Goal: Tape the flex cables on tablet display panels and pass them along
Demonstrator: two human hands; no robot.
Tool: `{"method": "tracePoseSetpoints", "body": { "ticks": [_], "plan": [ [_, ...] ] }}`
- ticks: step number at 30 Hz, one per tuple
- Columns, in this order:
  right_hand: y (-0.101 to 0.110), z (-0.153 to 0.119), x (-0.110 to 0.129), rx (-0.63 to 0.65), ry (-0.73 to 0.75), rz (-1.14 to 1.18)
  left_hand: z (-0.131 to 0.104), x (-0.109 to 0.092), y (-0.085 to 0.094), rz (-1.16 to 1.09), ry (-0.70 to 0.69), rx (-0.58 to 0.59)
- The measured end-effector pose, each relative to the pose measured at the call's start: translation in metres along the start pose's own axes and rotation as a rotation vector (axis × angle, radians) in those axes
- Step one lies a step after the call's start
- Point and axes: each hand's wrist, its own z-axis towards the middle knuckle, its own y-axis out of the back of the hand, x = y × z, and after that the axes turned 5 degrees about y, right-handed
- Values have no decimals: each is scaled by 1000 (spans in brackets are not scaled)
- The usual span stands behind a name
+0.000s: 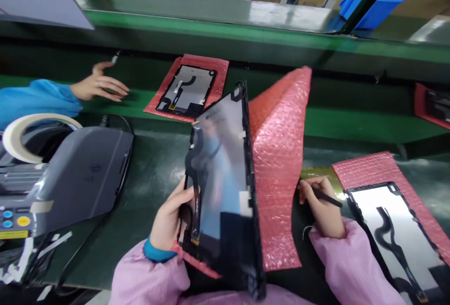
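Note:
My left hand (172, 218) grips the left edge of a tablet screen panel (218, 178), which is tilted up with its back side and dark flex cable towards me. Red bubble wrap (277, 173) stands behind and to the right of that panel, and a strip of it shows below. My right hand (323, 204) is closed around a thin black tool (325, 197), close to the wrap's right edge. A second panel (393, 234) lies on bubble wrap at the right, beside a yellowish transparent film (321, 176).
A grey tape dispenser (87, 169) with a tape roll (14, 138) and a cable stands at the left. Another person's hand (101, 84) is over the green belt (137, 101), left of a wrapped panel (191, 89). Another panel (438, 103) is at the far right.

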Motion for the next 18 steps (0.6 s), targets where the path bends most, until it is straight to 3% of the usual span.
{"method": "tracePoseSetpoints", "body": {
  "ticks": [7, 14, 18],
  "plan": [
    [3, -2, 1, 52, 19, -94, 15, 20, 24, 216, 24, -39],
    [8, 3, 3, 116, -30, -105, 21, 43, 29, 292, -117, -83],
    [7, 4, 2, 91, -25, -59, 27, 56, 33, 412, -253, -103]
  ]
}}
